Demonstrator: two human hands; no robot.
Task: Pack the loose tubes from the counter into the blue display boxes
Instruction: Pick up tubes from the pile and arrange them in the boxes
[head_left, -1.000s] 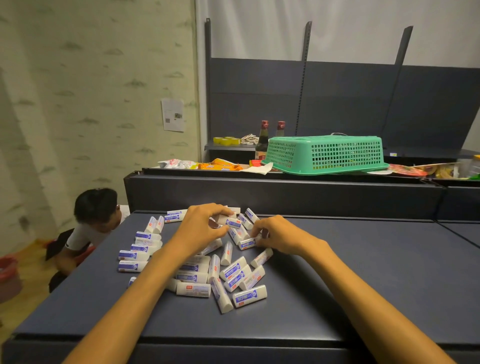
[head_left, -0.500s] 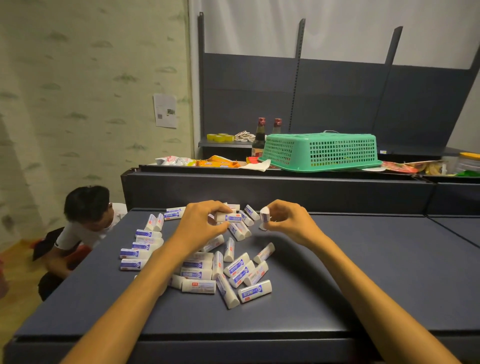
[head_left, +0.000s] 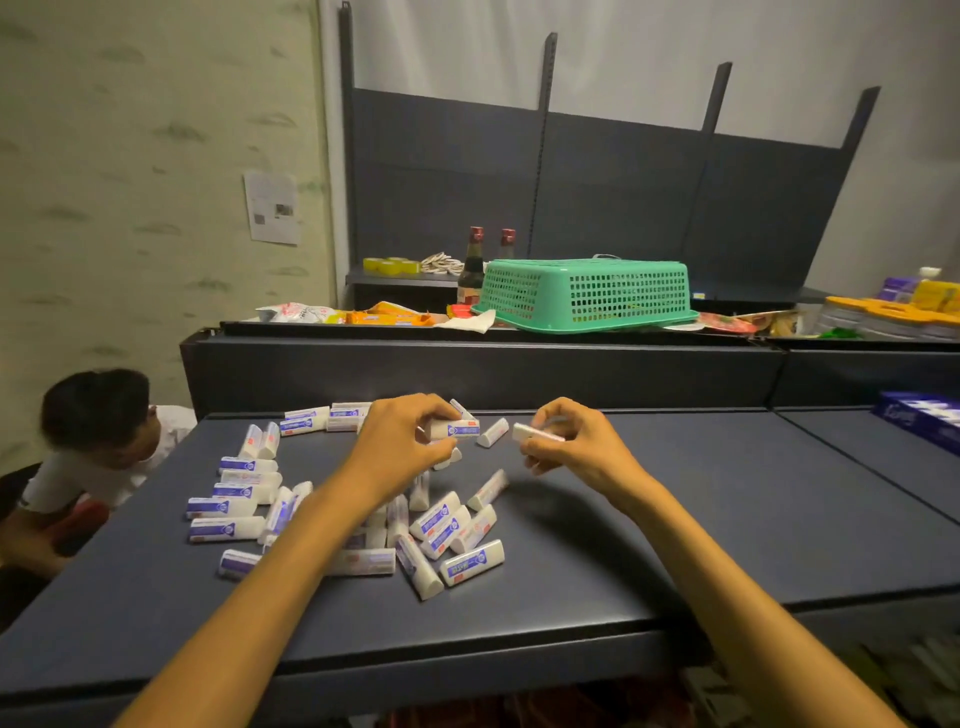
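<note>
A dark slate-blue matte counter (head_left: 649, 561) fills the lower view, its front edge nearest the camera. Two bare forearms reach over that edge. Towards the left half of the counter lies a loose scatter of small white tubes with blue-and-red labels (head_left: 470, 563), most lying flat, some overlapping, the nearest ones not far from the front edge and the rest spreading back to the rear edge. Above the back of the pile the left hand (head_left: 402, 441) has its fingers curled round one white labelled tube (head_left: 454, 430), lifted off the surface. Just to its right, the right hand (head_left: 574, 441) pinches another white tube (head_left: 535, 432) between thumb and fingertips, also clear of the counter. At the counter's far right edge sits a blue display box (head_left: 922, 418), only partly in view.

Beyond the counter's left edge a person with dark hair and a white shirt (head_left: 93, 447) crouches low. Behind the rear edge rises a dark ledge (head_left: 467, 364) carrying an upturned green plastic mesh basket (head_left: 587, 293), snack packets (head_left: 363, 314) and two dark red-capped bottles (head_left: 474, 265). Farther back stand dark shelving panels (head_left: 597, 197), a pale patterned wall and a paper notice (head_left: 272, 208).
</note>
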